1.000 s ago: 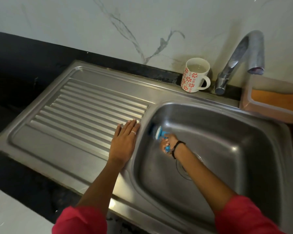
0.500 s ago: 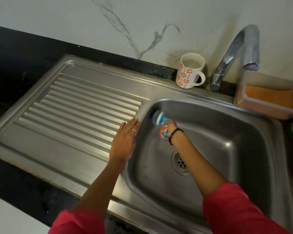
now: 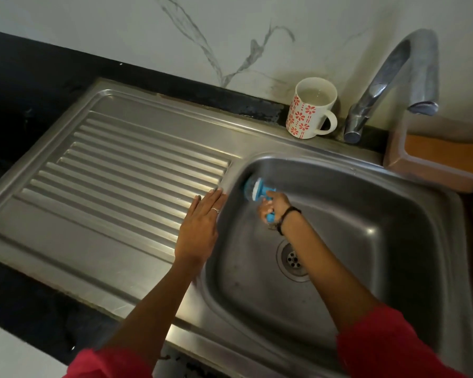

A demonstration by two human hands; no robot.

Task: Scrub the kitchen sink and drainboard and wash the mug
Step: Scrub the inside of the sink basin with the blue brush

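— Scrubbing's the step in hand, I'd say: the right hand (image 3: 274, 204) is curled round the blue handle of the scrub brush (image 3: 254, 189), and the brush head is pressed against the sink (image 3: 410, 241) wall, up in the far left corner of the basin.

— And the other hand?

— The left hand (image 3: 200, 227) lies flat, fingers straight and together, on the drainboard (image 3: 107, 170) right at the basin's edge. It grips nothing; it looks like a brace.

— How's the right arm set?

— Reaching forward and down into the basin, wrist bent so the bristles face the wall. A dark band sits on that wrist, and a red sleeve (image 3: 388, 345) is pushed up the arm.

— Where's the mug?

— The mug (image 3: 309, 110) stands upright on the back ledge, just left of the tap (image 3: 393, 77), with some cloudy water in it. Not yet washed, by my guess.

— What next?

— Probably working the brush round the other walls and down towards the drain (image 3: 294, 259), keeping steady pressure. The drainboard ribs and the mug look untouched to me.
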